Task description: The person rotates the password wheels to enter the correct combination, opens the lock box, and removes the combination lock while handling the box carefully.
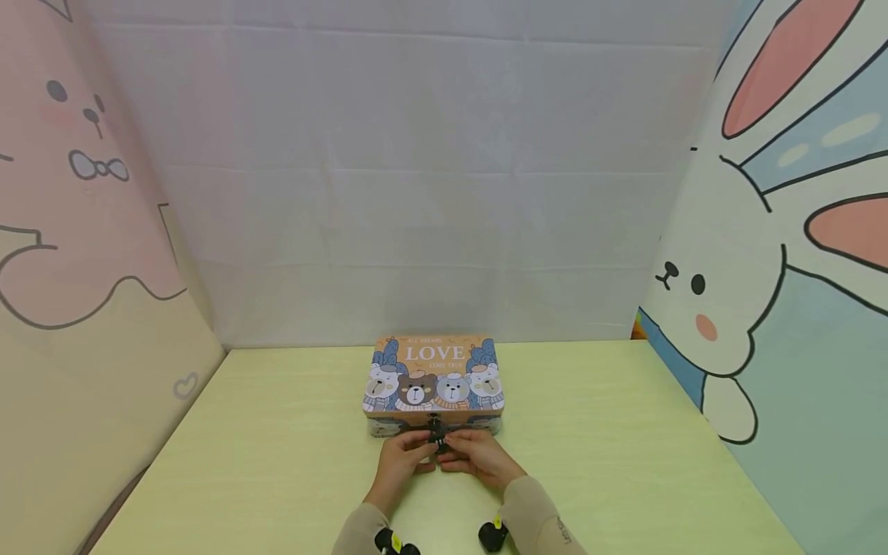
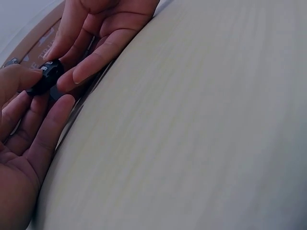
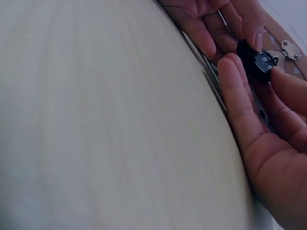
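Black combination padlock (image 3: 254,61) sits at the middle of the box's front, right by the metal clasp (image 3: 290,50), and we see both hands gathered around it. The left hand (image 1: 401,462) pinches one end and the right hand (image 1: 486,458) the other, each with its thumb on the upper face and fingers curled in below. We judge that this two-sided hold steadies a small, slippery thing while leaving its white-marked face turned up and readable; we cannot make out the digits ourselves. From the right wrist view, the shackle end points toward the clasp, but we cannot tell whether it is threaded through or fastened.

Behind the hands, the tin box (image 1: 438,353) lies flat on the bench (image 1: 277,447), lid down, its bears and LOVE lettering the right way up for us. We take that placing as deliberate: it brings the clasp side toward the person, within easy reach of both hands. The box's own weight probably keeps it put, since neither hand seems to brace it. Both sleeves (image 1: 539,515) come in low from the near side, so the lid stays in plain sight.
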A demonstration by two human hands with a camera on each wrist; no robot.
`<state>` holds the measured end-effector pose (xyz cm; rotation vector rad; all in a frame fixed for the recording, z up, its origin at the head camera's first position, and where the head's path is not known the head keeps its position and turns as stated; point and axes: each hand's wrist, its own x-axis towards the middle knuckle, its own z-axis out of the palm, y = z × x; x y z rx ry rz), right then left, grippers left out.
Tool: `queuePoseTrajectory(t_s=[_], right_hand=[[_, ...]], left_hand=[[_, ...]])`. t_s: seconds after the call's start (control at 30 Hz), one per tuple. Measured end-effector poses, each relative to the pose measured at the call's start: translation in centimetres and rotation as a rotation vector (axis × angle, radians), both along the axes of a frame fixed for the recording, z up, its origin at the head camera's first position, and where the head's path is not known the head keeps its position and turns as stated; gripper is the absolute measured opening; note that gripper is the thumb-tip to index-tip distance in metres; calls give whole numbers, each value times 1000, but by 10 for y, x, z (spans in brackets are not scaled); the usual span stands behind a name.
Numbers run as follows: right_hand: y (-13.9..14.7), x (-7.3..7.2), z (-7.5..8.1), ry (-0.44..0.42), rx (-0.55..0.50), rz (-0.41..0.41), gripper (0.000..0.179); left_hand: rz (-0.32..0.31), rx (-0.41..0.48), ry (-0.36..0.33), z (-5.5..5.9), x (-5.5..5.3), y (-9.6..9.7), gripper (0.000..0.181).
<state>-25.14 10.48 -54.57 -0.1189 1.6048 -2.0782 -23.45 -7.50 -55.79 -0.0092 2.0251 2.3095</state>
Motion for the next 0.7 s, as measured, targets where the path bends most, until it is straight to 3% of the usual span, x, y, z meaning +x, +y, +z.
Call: queuePoseTrajectory(t_s=[0.7], right_hand=[[0, 0, -2, 15, 1, -3, 23]], left_hand=[[7, -86, 36, -1, 1, 3, 32]])
